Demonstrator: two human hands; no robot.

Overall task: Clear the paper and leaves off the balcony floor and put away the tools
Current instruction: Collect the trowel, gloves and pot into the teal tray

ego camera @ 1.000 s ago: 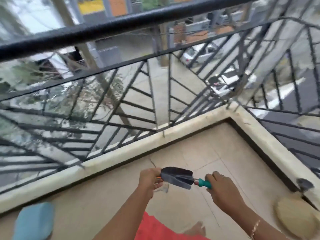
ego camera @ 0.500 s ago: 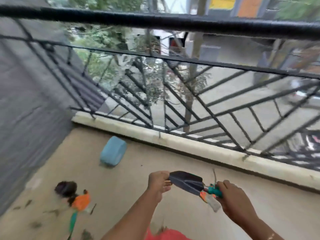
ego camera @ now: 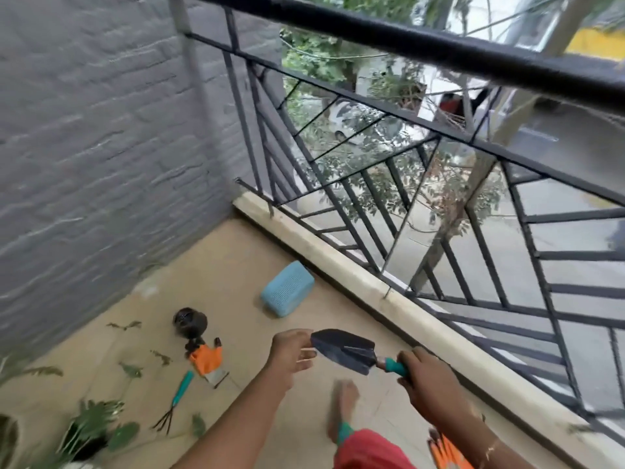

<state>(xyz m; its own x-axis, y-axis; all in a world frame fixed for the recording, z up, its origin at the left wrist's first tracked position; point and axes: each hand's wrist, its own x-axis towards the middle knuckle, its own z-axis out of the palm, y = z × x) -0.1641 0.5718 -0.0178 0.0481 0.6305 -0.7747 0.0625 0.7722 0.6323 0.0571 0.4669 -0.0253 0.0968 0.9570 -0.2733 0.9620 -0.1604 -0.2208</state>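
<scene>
My right hand point(ego camera: 429, 380) is closed around the teal handle of the trowel point(ego camera: 345, 350), with the fingers wrapped at the end of the handle. My left hand point(ego camera: 291, 353) is at the other end, where its thumb and curled fingers pinch the pointed tip of the dark blade. The trowel is therefore held between both hands, almost level, in the air above the balcony floor point(ego camera: 220, 282), with the blade pointing to my left.

Lower and to the left, the hand fork point(ego camera: 176, 401) lies flat on the floor. It has a teal handle and its thin prongs point toward me. Just beside its handle end lies an orange glove point(ego camera: 206, 358). A dark round thing point(ego camera: 189, 321) sits just beyond the glove, but what it is I cannot tell. Several green leaves point(ego camera: 125, 324) are scattered on the floor around these things, near the grey wall point(ego camera: 101, 130). A green plant point(ego camera: 91, 424) is at the bottom left edge, blurred.

A blue box point(ego camera: 287, 288) with a dotted surface lies on the floor close to the pale ledge point(ego camera: 338, 262), apart from the tools. On the ledge stands the black railing point(ego camera: 406, 45) with slanted bars. My bare foot point(ego camera: 343, 407) is on the floor below the trowel. Something orange with stripes point(ego camera: 446, 450) shows under my right forearm, too blurred to name.
</scene>
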